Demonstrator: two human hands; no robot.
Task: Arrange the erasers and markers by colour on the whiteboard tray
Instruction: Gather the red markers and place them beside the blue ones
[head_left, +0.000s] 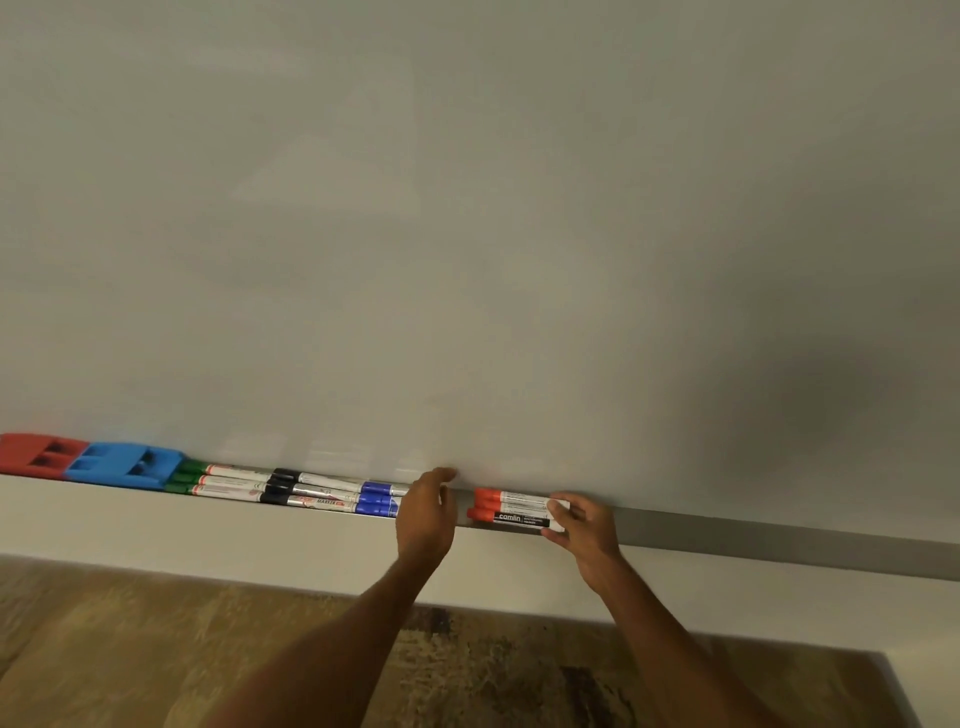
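Note:
On the whiteboard tray (753, 540) lie, from left to right, a red eraser (36, 454), a blue eraser (124, 465), three green-capped markers (218, 480), three black-capped markers (311, 491) and blue-capped markers (379, 499). To the right sits a bundle of three red-capped markers (506, 508). My right hand (584, 525) holds the right end of this bundle with its fingertips. My left hand (426, 514) hovers just left of the red caps, fingers relaxed, one fingertip at the board's lower edge, hiding the right ends of the blue markers.
The whiteboard (467, 234) fills the upper view. A pale wall strip (208, 540) runs below the tray, with wooden flooring (156, 649) beneath. The tray stretches on to the right of my right hand.

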